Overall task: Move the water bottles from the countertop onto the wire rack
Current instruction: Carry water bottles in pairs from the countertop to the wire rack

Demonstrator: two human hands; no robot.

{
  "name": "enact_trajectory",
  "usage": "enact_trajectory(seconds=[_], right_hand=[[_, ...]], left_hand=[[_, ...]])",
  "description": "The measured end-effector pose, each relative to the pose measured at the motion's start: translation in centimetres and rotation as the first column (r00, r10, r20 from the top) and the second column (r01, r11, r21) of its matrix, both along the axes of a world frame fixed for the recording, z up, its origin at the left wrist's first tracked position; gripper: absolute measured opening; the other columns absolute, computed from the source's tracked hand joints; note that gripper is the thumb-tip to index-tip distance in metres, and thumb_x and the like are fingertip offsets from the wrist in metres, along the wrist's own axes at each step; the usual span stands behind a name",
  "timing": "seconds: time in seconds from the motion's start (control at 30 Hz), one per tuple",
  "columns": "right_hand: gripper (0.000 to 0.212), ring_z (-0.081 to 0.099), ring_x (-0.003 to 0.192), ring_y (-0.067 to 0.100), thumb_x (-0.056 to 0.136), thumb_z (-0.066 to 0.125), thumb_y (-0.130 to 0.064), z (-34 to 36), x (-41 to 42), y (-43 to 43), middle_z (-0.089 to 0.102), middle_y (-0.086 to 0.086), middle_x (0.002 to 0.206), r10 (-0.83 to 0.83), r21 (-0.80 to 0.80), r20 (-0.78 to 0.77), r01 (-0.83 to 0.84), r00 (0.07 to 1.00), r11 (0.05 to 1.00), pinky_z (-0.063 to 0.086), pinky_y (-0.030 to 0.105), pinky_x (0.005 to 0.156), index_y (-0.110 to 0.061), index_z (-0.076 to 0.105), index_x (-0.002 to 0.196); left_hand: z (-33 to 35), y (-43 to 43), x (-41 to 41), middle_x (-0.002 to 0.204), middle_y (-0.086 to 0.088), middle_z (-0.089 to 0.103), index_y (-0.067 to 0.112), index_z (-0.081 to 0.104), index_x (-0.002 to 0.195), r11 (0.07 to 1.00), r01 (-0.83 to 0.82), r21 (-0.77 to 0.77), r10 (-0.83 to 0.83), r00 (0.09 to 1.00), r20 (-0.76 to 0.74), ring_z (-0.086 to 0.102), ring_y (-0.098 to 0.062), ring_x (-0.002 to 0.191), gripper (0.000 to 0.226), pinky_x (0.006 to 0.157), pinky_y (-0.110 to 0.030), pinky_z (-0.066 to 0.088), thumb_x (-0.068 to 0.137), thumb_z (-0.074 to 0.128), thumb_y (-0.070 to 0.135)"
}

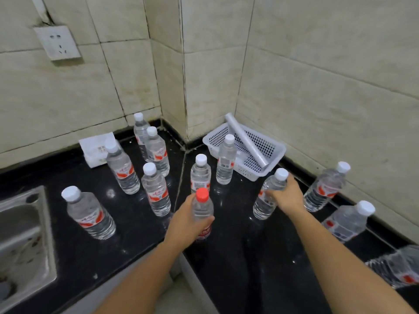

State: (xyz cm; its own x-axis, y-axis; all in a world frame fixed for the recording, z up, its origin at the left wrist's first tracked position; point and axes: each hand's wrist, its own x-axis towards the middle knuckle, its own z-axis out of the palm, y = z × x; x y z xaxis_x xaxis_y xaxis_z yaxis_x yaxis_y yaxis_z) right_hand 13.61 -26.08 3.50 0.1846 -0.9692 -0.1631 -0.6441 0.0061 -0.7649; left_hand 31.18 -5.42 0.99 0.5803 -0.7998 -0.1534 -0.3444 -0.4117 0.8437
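Bottles crowd the black countertop in the head view, standing well spread over both of its arms; the wire rack is nowhere in frame, so every bottle seen here is yet to be moved. The left hand has fingers and thumb curled round the red-capped bottle just below its shoulder; the right hand is wrapped round the upper body of a white-capped bottle; whether either base is off the counter I cannot tell.

Risk lies mostly in the crowding. A second white-capped bottle stands just behind the red-capped one, and a lift that swings forward could clip it and send it into its neighbours. The right hand's bottle looks thin-walled and is held high, so a hard squeeze may buckle it and a slack one may let it slide. The white basket and the bottle by the wall sit near enough to be knocked by a wide swing. With both hands loaded and the rack out of sight, turning away could drag a forearm across the bottle nearest the right forearm.
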Motion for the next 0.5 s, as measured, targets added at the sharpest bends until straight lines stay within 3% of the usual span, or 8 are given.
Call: enact_trajectory(seconds=[0.1,0.2,0.37,0.5], right_hand=[[0.063,0.059,0.111,0.033,0.070,0.082,-0.019,-0.7,0.8,-0.1,0.061,0.009,0.121,-0.023,-0.002,0.018,0.023,1.000,1.000,0.048,0.049,0.096,-0.017,0.050,0.125],[0.063,0.059,0.112,0.032,0.070,0.084,-0.022,-1.4,0.9,0.4,0.060,0.010,0.121,-0.042,-0.023,0.031,0.043,0.999,0.999,0.048,0.050,0.096,-0.015,0.050,0.123],[0.055,0.060,0.107,0.029,0.072,0.082,-0.017,-1.5,0.2,2.5,0.061,0.010,0.116,-0.069,-0.036,0.052,0.071,0.996,0.997,0.050,0.048,0.093,-0.015,0.051,0.117],[0.050,0.063,0.100,0.027,0.067,0.085,-0.013,-0.4,-2.2,3.6,0.066,0.007,0.106,-0.059,0.000,0.099,0.059,0.993,0.998,0.051,0.042,0.089,-0.015,0.056,0.107]], left_hand=[[-0.7,0.0,0.5,0.103,0.021,0.066,0.050,0.049,0.108,1.000,0.005,-0.009,-0.005,1.000,-0.028,0.061,0.007,0.097,0.051,0.090,-0.025,0.048,0.069,0.079,0.038],[-1.1,0.1,0.9,0.100,0.025,0.067,0.054,0.049,0.103,0.999,0.007,-0.038,-0.007,1.000,-0.002,0.060,0.015,0.093,0.049,0.082,-0.012,0.044,0.070,0.081,0.035],[-1.0,-0.7,1.6,0.099,0.017,0.068,0.043,0.055,0.105,0.999,0.039,-0.012,-0.039,0.999,0.014,0.063,-0.001,0.095,0.046,0.089,-0.034,0.052,0.064,0.077,0.046],[0.6,-2.4,0.4,0.094,0.013,0.068,0.038,0.057,0.096,0.996,0.081,-0.035,-0.079,0.996,0.043,0.064,-0.006,0.090,0.040,0.081,-0.031,0.052,0.063,0.078,0.046]])
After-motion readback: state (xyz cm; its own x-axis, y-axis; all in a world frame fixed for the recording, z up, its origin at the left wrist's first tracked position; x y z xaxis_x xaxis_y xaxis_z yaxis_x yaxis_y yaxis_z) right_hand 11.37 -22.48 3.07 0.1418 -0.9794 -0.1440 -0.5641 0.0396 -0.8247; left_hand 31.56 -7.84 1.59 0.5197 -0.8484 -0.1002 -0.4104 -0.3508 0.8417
